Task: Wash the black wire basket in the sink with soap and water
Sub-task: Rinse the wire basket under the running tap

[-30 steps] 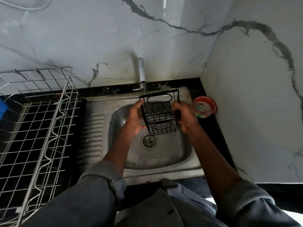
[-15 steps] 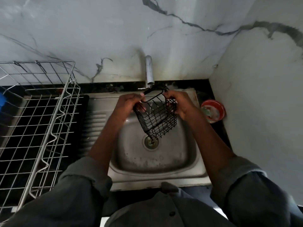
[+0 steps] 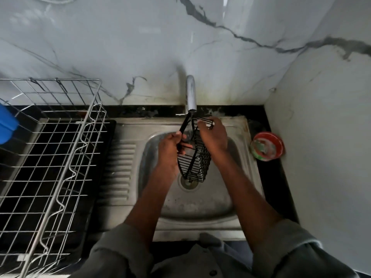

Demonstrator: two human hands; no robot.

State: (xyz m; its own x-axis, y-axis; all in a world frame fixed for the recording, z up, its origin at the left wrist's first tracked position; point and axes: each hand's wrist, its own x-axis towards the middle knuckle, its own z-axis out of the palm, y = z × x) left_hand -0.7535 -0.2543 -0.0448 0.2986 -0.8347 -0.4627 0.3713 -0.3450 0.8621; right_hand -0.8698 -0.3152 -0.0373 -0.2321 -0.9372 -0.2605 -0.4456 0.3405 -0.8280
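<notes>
Blue object: a blue shape (image 3: 7, 125) at the far left edge, cut off by the frame (what it is cannot be told).
Drying rack: silver wire rack (image 3: 60, 149) on the left, standing on the dark counter beside the sink.
Sink: steel basin (image 3: 200, 203) in the middle, ribbed drainboard on its left, drain under the basket.
Left hand: left hand (image 3: 170, 146) curled around the left rim wires of the black wire basket.
Black wire basket: black wire basket (image 3: 197, 157) held above the drain, tilted on edge, its top end just under the tap.
Tap: steel spout (image 3: 191, 93) at the far wall, a thin stream falling onto the basket.
Right hand: right hand (image 3: 213, 135) gripping the basket's right side, fingers wrapped over the upper rim.
Red tub: round red container (image 3: 268, 146) on the counter right of the sink.
</notes>
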